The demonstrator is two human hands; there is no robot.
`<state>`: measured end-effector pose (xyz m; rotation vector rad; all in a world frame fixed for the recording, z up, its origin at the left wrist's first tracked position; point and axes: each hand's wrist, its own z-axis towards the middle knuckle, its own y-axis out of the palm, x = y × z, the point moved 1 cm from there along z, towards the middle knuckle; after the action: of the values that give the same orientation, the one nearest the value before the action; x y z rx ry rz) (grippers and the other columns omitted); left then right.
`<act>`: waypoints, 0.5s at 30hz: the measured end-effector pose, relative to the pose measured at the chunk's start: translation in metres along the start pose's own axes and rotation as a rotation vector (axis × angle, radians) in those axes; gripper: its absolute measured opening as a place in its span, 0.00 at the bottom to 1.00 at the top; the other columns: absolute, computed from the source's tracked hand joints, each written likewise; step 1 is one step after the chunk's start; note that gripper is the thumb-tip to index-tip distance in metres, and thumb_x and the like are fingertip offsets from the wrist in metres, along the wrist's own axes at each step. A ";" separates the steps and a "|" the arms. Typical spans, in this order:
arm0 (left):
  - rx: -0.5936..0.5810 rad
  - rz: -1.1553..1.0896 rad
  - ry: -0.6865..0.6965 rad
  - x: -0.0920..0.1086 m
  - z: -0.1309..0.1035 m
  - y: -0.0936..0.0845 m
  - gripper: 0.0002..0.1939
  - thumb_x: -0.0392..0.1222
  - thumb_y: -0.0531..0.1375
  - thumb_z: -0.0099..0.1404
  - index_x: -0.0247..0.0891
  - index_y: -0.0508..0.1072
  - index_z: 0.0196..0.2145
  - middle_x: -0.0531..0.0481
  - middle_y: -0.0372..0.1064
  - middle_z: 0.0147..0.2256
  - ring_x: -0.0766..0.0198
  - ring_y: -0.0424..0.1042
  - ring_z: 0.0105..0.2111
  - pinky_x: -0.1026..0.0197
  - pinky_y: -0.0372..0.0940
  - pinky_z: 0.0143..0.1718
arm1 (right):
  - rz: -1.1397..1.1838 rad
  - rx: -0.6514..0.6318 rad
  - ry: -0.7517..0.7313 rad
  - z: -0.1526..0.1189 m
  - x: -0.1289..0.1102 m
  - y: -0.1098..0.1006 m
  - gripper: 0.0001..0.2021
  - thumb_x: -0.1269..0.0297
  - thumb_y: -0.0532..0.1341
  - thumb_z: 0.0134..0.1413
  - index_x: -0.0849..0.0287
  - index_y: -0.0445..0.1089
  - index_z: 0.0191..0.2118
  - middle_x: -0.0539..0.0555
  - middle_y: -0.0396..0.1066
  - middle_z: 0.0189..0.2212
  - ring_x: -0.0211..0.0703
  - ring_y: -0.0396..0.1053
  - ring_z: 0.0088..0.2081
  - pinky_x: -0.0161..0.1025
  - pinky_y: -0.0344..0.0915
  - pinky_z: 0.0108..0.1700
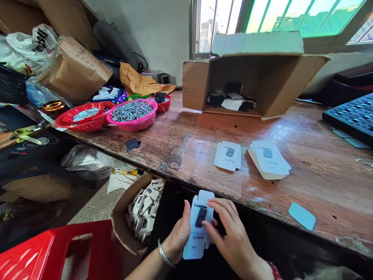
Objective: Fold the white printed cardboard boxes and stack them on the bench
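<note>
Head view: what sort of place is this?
Probably a small assembly or packing workshop: a stack of flat cartons and a pink basket of metal parts sit on a worn bench, with a box of small cartons below.

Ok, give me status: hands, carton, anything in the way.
Right hand gripping carton by one edge. Left hand against opposite edge, fingers hidden. Carton's printed face showing, end flaps unfolded. No obstruction seen at the hands.
</note>
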<state>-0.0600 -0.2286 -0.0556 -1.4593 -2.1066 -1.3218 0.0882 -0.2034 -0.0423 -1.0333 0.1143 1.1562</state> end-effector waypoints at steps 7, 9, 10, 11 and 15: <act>0.029 0.228 -0.031 -0.009 -0.012 0.000 0.39 0.75 0.51 0.57 0.36 0.79 0.43 0.47 0.75 0.27 0.62 0.70 0.25 0.63 0.60 0.26 | 0.159 -0.316 0.352 0.009 0.003 -0.005 0.09 0.74 0.65 0.48 0.56 0.65 0.31 0.50 0.66 0.32 0.42 0.65 0.34 0.39 0.68 0.35; -0.017 0.208 -0.001 -0.014 -0.011 -0.002 0.36 0.72 0.56 0.56 0.36 0.78 0.42 0.48 0.73 0.27 0.63 0.69 0.27 0.64 0.59 0.27 | 0.184 -0.415 0.306 0.009 0.004 -0.010 0.10 0.73 0.63 0.54 0.57 0.64 0.25 0.50 0.65 0.31 0.43 0.64 0.35 0.38 0.67 0.36; -0.045 0.185 0.009 -0.016 -0.010 -0.002 0.35 0.71 0.58 0.55 0.36 0.78 0.42 0.49 0.72 0.27 0.63 0.68 0.27 0.64 0.58 0.28 | 0.194 -0.450 0.294 0.009 0.005 -0.012 0.11 0.71 0.62 0.56 0.57 0.64 0.24 0.50 0.65 0.30 0.43 0.64 0.36 0.39 0.66 0.36; -0.069 0.164 0.019 -0.019 -0.009 -0.003 0.33 0.70 0.61 0.54 0.35 0.78 0.40 0.50 0.71 0.27 0.65 0.66 0.27 0.65 0.57 0.27 | 0.202 -0.472 0.291 0.009 0.006 -0.014 0.13 0.70 0.61 0.58 0.58 0.63 0.23 0.50 0.65 0.30 0.43 0.64 0.36 0.39 0.66 0.37; -0.069 0.117 0.055 -0.021 -0.002 -0.007 0.29 0.65 0.69 0.47 0.31 0.78 0.30 0.56 0.62 0.22 0.73 0.54 0.21 0.68 0.49 0.23 | 0.207 -0.428 0.310 0.005 0.007 -0.015 0.13 0.69 0.63 0.56 0.57 0.62 0.23 0.50 0.64 0.30 0.43 0.63 0.35 0.39 0.66 0.37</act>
<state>-0.0566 -0.2435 -0.0723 -1.5302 -1.9279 -1.3866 0.1014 -0.1950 -0.0339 -1.6087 0.2297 1.2277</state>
